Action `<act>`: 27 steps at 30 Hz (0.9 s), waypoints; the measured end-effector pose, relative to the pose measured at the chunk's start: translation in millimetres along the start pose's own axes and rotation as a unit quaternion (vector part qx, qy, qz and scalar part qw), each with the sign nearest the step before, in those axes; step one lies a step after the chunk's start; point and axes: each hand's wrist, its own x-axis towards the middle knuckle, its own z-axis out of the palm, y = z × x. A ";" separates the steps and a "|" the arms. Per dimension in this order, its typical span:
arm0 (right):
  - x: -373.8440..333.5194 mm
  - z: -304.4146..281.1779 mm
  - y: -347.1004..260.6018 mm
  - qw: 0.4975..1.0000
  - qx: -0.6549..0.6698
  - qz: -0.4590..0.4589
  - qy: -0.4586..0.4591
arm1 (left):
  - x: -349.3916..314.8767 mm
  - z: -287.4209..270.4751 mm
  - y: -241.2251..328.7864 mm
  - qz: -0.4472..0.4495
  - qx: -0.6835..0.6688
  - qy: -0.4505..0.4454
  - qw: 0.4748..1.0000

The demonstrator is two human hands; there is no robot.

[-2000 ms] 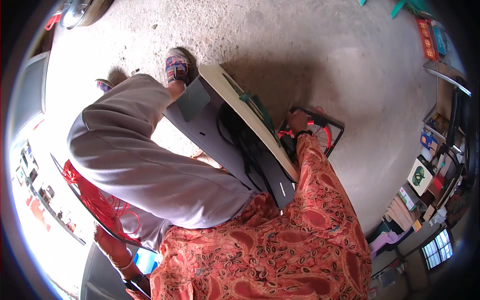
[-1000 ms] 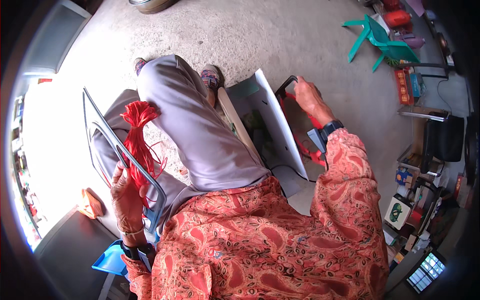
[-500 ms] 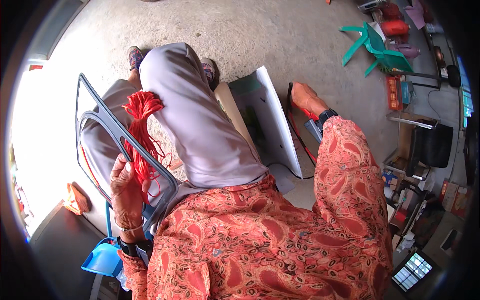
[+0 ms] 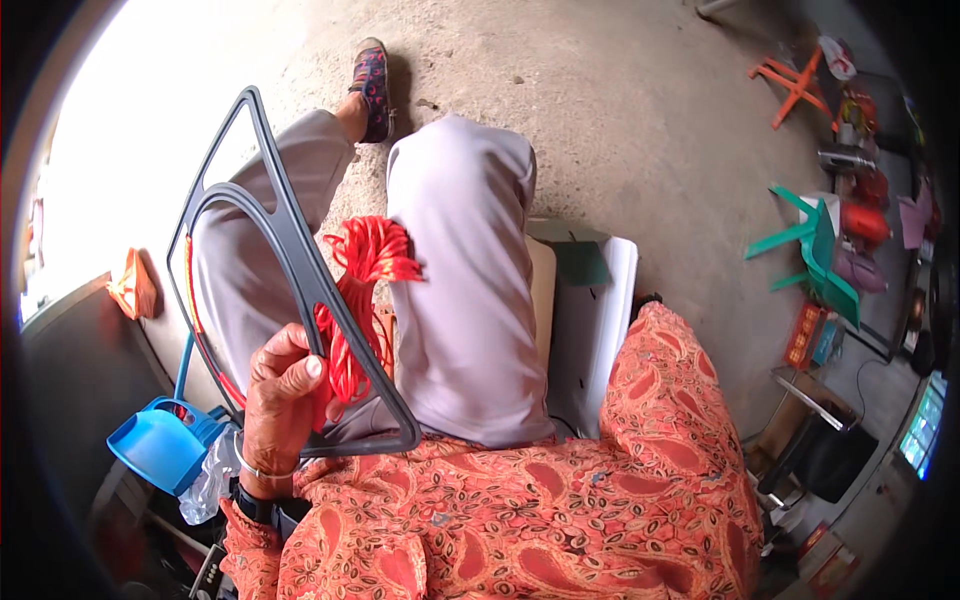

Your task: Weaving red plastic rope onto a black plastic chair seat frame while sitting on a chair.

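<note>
My left hand [image 4: 278, 390] is closed round the edge of a black plastic frame [image 4: 290, 240], roughly triangular with a curved inner rib. Thumb and fingers pinch its bar near the lower end. A hank of red cord [image 4: 375, 250] hangs behind the bar at the same hand, and the fingers seem to grip it too. Along the frame's far left edge runs a strand of red cord [image 4: 192, 285]. My right sleeve [image 4: 665, 375] reaches down beside an open white box [image 4: 618, 300] at my right leg; my right hand is hidden beyond it.
A blue dustpan [image 4: 165, 445] stands at the lower left beside a clear plastic bag [image 4: 210, 480]. An orange bag [image 4: 135, 285] lies behind it. On the right are a green plastic chair [image 4: 820, 260], an orange folding stand [image 4: 795, 85] and a black seat [image 4: 830, 460].
The view has shifted. My right hand, earlier holding red-and-black items beside the box, has dropped out of sight. My left hand still holds the frame and cord, now nearer the middle.
</note>
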 end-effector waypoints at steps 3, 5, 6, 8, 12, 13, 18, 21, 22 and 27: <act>-3.5 7.2 1.8 1.000 0.000 0.007 -0.018 | 0.0 0.8 1.2 -0.011 -0.016 -0.003 1.000; -11.2 12.9 8.8 1.000 0.008 0.014 -0.023 | 4.1 5.2 3.5 -0.002 -0.019 0.009 1.000; -16.5 16.3 12.7 0.999 0.014 0.018 -0.024 | 4.4 5.3 4.2 -0.002 -0.020 0.009 1.000; -28.3 17.9 20.3 0.999 0.022 0.024 -0.021 | 7.0 7.4 3.6 0.001 -0.018 0.013 1.000; -55.8 25.0 31.4 0.999 0.037 0.031 -0.010 | 9.4 13.5 1.5 0.003 -0.010 0.014 1.000; -61.1 30.3 31.5 0.999 0.041 0.031 -0.009 | 8.4 12.0 0.7 0.005 -0.007 0.018 1.000; -75.6 42.6 24.0 0.999 0.050 0.018 -0.002 | -2.5 6.0 12.1 0.060 0.001 0.029 0.998; -72.3 21.9 9.3 0.999 0.039 0.004 0.010 | -1.0 9.0 21.9 0.067 -0.010 0.027 0.997; -71.5 19.0 5.5 0.999 0.034 0.000 0.009 | -0.7 6.3 17.0 0.055 -0.015 0.044 0.997; -74.7 15.6 -3.4 1.000 0.019 -0.006 -0.007 | 1.0 14.7 2.5 -0.012 -0.036 0.009 0.999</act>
